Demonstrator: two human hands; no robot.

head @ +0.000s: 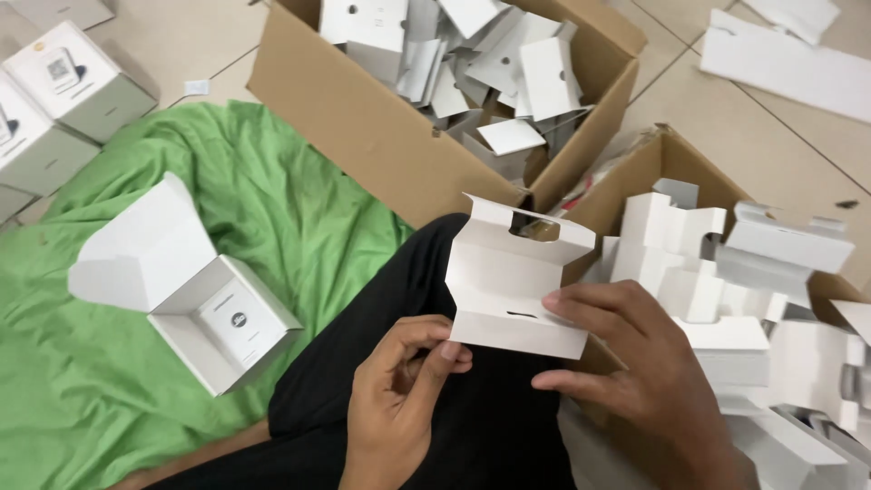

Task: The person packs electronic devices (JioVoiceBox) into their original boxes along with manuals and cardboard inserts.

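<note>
A white folded card insert [508,277] with a cut-out hole near its top is held up between both hands over my lap. My left hand [399,390] pinches its lower left corner with thumb and fingers. My right hand [635,363] grips its right edge, thumb across the front. An open white box [195,304] with its lid flipped back lies to the left on a green cloth [272,191]; a white item sits inside it.
A large cardboard box [363,118] holds several folded white inserts at the top. A second cardboard box [671,154] on the right is full of white card pieces. Closed white boxes [63,91] stand at the upper left on the tiled floor.
</note>
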